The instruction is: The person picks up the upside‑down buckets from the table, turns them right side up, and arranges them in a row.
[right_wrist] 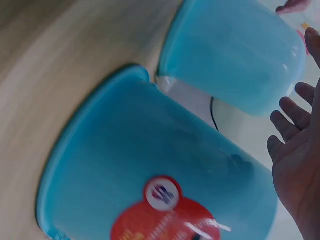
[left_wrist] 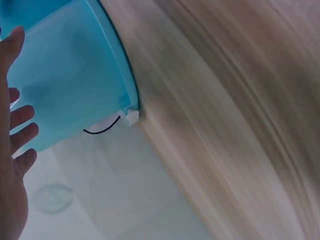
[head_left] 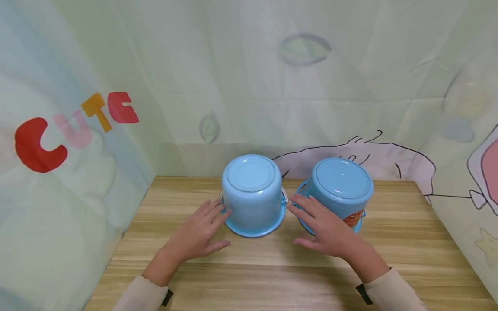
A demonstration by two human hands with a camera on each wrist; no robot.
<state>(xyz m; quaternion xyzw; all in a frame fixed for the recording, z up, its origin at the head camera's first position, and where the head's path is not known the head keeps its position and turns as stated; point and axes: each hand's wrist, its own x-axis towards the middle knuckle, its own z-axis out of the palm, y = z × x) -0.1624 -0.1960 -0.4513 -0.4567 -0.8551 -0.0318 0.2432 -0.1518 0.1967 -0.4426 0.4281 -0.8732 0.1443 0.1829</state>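
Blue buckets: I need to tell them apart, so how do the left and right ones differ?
The left bucket shows no label, while the right bucket shows a red label. The left bucket looks paler; the right bucket looks deeper blue. Both stand upside down on the wooden tabletop.

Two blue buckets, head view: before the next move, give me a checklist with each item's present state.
1. Left bucket upside down on the tabletop: ok, base up.
2. Right bucket upside down too: ok, base up, red label on its side.
3. Left hand free: ok, holding nothing, beside the left bucket.
4. Right hand free: ok, holding nothing, at the near left side of the right bucket.
5. Contact between either hand and a bucket: cannot tell.
6. Anything underneath the buckets: cannot tell, hidden from all three views.
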